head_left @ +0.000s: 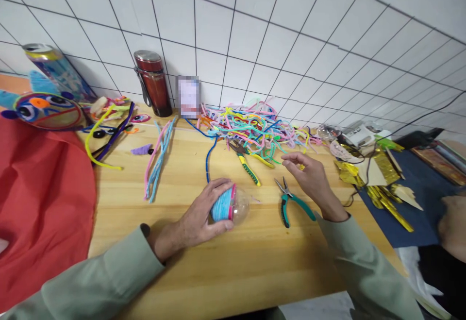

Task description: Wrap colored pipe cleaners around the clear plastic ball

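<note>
My left hand [198, 215] wraps round a clear plastic ball [241, 207] whose left part is covered in light blue pipe cleaner [221, 206] with a pink-red band [232, 202]. The ball is held just above the wooden table. My right hand [308, 174] hovers at the front right of a tangled heap of colourful pipe cleaners [247, 126]. Its thumb and forefinger tips come together beside the end of a green pipe cleaner [275, 161]; what they pinch, if anything, is too small to tell. Teal-handled pliers [293, 203] lie open below that hand.
Yellow-green pliers [249, 167] lie before the heap. Pink and blue pipe cleaners [160, 160] and a dark blue one [208, 157] lie leftward. A red thermos [153, 84], a can [58, 67] and a decorated owl-like face [47, 111] stand behind. Gold foil [386, 164] and another person's arm [453, 225] are right.
</note>
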Demonstrator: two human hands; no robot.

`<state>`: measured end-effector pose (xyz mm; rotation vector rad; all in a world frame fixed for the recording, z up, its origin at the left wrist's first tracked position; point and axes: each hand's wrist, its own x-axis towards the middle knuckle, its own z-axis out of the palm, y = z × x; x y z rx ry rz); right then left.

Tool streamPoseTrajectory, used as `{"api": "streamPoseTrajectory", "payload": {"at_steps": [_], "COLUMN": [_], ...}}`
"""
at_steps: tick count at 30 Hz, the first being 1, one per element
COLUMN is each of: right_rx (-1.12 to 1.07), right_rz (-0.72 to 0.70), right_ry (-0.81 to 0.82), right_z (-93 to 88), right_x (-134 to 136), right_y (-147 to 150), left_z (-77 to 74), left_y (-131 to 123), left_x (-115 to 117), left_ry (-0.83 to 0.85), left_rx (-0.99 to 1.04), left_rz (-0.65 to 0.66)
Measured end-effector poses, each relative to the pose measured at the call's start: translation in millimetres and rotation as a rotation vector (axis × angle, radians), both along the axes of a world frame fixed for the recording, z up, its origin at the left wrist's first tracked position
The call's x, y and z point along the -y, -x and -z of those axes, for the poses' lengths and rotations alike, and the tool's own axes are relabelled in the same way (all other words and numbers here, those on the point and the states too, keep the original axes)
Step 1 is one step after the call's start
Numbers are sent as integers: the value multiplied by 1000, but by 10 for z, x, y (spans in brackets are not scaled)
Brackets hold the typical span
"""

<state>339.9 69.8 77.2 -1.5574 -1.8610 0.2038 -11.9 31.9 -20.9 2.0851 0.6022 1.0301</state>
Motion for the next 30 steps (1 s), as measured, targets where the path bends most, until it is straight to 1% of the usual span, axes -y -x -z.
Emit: {"api": "streamPoseTrajectory", "payload": {"at_steps": [4,8,14,19,24,30], "right_rx": [-2,-4,-5,-10,39,34], "right_rz": [-23,-22,29,95,79,80], "right_ry": [22,49,63,67,128,181], "right_z": [64,60,28,100,203,264], "right_x": [-46,-94,-219,-296,-238,-82], "right_y": [-7,-73,-261,-375,-385,-376], "left_z": [25,46,42,20,-8,-12], "left_y": [-21,-36,-29,-21,-12,-17], "left_x": [3,11,5,-12,-20,-21], "left_ry": [-2,-1,-12,-11,-7,-32], "left_rx": [16,29,5,3,0,3], "left_rz": [-19,-31,-29,-26,-6,-7]}}
